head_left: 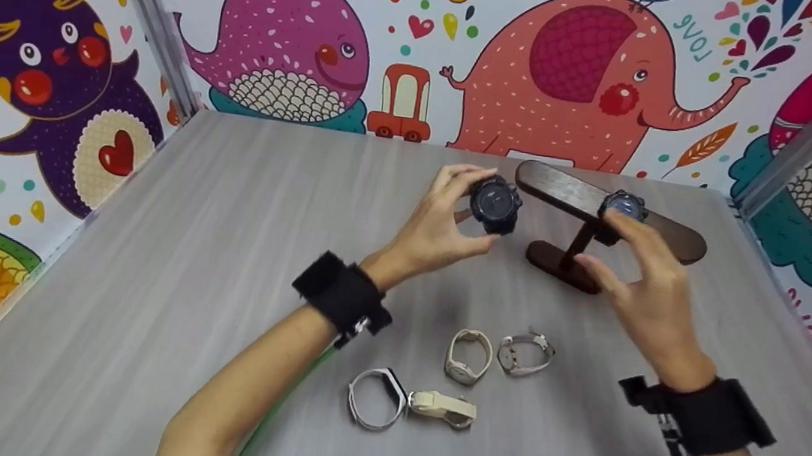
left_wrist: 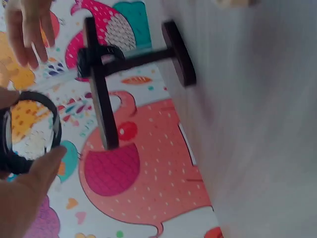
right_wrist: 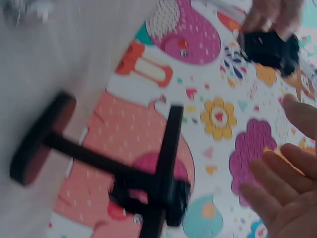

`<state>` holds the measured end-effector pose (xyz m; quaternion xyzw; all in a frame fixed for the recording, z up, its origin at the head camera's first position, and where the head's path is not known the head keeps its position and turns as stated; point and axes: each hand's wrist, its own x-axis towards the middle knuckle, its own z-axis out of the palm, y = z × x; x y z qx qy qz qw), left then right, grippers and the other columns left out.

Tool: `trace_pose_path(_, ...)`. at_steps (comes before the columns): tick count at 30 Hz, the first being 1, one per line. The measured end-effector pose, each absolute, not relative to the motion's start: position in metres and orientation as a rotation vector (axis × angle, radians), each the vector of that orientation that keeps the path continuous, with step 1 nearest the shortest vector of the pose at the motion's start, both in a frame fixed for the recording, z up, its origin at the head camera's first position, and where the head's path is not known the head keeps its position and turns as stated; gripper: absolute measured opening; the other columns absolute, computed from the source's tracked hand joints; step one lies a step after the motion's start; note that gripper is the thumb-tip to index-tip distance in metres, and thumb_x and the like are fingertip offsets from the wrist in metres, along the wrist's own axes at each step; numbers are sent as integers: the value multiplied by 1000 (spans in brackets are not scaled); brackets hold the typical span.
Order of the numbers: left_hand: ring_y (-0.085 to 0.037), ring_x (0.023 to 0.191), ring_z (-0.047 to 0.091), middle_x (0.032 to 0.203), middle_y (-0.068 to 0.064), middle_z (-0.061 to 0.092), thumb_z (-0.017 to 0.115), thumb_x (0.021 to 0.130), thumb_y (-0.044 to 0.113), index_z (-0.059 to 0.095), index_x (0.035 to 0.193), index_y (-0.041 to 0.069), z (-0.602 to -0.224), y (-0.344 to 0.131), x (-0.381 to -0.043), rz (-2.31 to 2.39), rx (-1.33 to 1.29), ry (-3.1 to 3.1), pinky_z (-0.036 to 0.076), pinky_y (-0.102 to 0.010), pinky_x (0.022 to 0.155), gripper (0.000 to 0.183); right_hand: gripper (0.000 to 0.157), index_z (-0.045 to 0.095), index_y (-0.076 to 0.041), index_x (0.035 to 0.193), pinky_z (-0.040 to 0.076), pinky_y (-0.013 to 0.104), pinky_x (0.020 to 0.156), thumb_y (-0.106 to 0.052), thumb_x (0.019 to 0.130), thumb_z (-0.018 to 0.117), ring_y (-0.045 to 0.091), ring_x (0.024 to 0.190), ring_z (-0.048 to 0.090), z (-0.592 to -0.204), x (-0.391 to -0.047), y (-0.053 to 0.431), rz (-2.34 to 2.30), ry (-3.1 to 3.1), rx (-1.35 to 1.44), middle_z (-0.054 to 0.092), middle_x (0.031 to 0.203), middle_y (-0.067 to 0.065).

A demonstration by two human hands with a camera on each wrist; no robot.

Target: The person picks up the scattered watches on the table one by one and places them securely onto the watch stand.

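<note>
Pinched by its edges in fingers of left hand [head_left: 427,224], presumably leaving strap loop [left_wrist: 56,130] clear, black wristwatch [head_left: 495,202]; at its three o'clock, strapped round T-stand [head_left: 567,191] for support, dark-strapped watch [head_left: 626,203]; right hand [head_left: 659,300] beside, fingers wide, empty.

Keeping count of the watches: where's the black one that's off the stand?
In the head view, the black watch is held in the left hand, just left of the dark brown watch stand.
</note>
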<state>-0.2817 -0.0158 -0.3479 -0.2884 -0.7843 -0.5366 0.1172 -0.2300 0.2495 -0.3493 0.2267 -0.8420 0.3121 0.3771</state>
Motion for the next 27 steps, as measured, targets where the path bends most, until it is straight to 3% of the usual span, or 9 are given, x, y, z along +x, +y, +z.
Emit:
trace_pose_path(3,-25,130,50,142,-17,42,80,76,6,48,146,5,-345,-17,-303,-1494,-893,-2377,53,-30,105,77,68,57,1,138,41,31,117,-3,76,84,39,129,55,-342,-232,268,759,-2280,482,57,142,21)
trace_pose_path(7,-25,128,51,142,-16,45,79,76,7,48,146,7,-345,-15,-329,-1493,-924,-2435,53,-32,105,76,71,50,-1,145,41,64,107,-6,81,81,46,136,45,-337,-237,290,704,-2438,352,44,152,23)
trace_pose_path(14,-33,127,59,141,-17,47,76,77,5,49,142,7,-357,-13,-366,-1579,-839,-2507,55,-35,102,71,72,42,3,148,33,70,110,-5,86,77,51,142,33,-348,-252,323,635,-2597,231,31,157,28)
trace_pose_path(20,-33,127,58,140,-17,49,73,75,2,49,140,7,-361,-13,-381,-1612,-783,-2522,53,-41,104,69,62,48,9,141,40,69,102,5,84,75,52,124,48,-358,-259,333,600,-2595,278,47,141,35)
trace_pose_path(27,-27,125,59,140,-14,50,70,74,0,47,138,8,-359,-4,-395,-1645,-805,-2537,54,-33,98,69,54,53,11,136,46,66,97,14,84,69,50,116,55,-359,-263,334,634,-2533,272,54,133,34)
